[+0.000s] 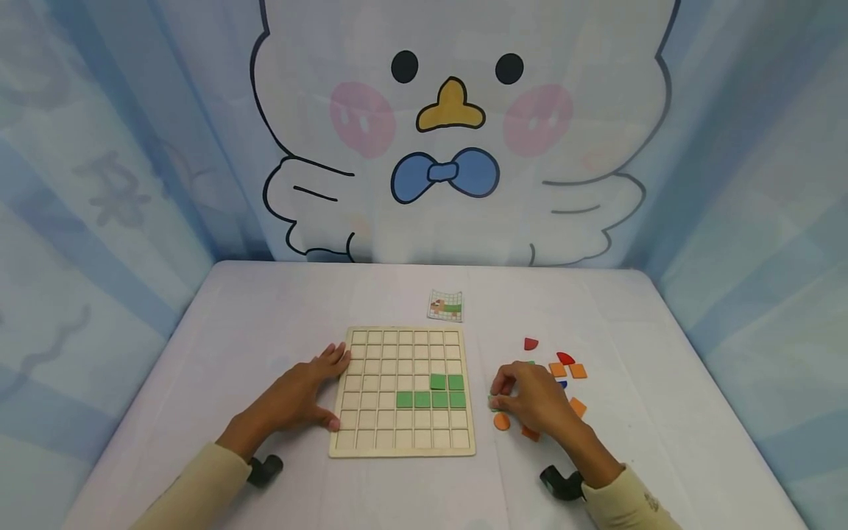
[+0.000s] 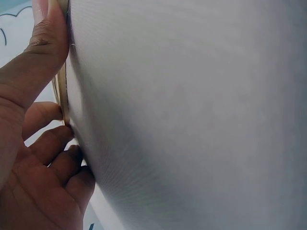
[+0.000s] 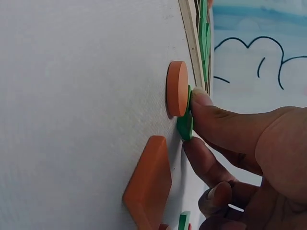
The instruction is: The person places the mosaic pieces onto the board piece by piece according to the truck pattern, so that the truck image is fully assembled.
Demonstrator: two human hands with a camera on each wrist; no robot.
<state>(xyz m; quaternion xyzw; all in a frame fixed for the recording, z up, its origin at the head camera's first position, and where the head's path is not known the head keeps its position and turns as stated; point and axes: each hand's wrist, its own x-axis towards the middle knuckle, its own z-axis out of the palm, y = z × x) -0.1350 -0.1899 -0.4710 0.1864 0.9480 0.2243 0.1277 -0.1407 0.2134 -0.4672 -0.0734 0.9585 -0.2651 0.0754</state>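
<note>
A pale wooden grid board (image 1: pixel 377 419) lies on the table with green square tiles (image 1: pixel 439 400) in two of its rows, at the right side. My left hand (image 1: pixel 298 397) rests along the board's left edge, thumb near the front and fingers farther back. In the left wrist view the thumb and fingertips touch the board's rim (image 2: pixel 62 88). To the right of the board, my right hand (image 1: pixel 533 397) pinches a green tile (image 3: pixel 185 125) between thumb and finger, low over the table. An orange round piece (image 3: pixel 177 88) is right beside that tile.
Loose pieces lie around and beyond the right hand: red quarter-rounds (image 1: pixel 531 344), orange squares (image 1: pixel 578 371) and a partly covered blue piece (image 1: pixel 563 384). A small picture card (image 1: pixel 445 306) with a gridded design lies behind the board. Printed curtains (image 1: pixel 437 228) enclose the table's back and sides.
</note>
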